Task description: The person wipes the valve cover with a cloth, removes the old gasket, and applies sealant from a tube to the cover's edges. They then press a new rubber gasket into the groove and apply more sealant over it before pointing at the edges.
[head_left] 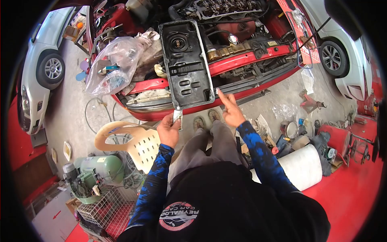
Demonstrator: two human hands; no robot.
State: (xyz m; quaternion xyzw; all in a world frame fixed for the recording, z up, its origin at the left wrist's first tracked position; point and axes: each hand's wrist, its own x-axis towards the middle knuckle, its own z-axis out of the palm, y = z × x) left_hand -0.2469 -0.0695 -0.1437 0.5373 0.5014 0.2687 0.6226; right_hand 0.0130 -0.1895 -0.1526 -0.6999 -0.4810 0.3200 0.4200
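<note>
A black valve cover [187, 76] lies inside-up across the red front of a car, with a grey bead along its rim. My left hand [168, 131] is closed around a small silver-white squeeze tube [177, 114], its tip close to the cover's near left corner. My right hand [232, 111] is beside the near right corner, index finger stretched out and the other fingers partly curled. A pale smear shows on that fingertip. Nothing is held in it. Behind the cover, the engine's exposed top [227, 8] shows its valve gear.
A clear plastic bag [115, 62] with items rests on the car's left front. A beige plastic chair [141, 149] stands at my left, near a green compressor [98, 171]. At right lie a white roll [296, 165] and a red jack stand [311, 101]. Cars flank both sides.
</note>
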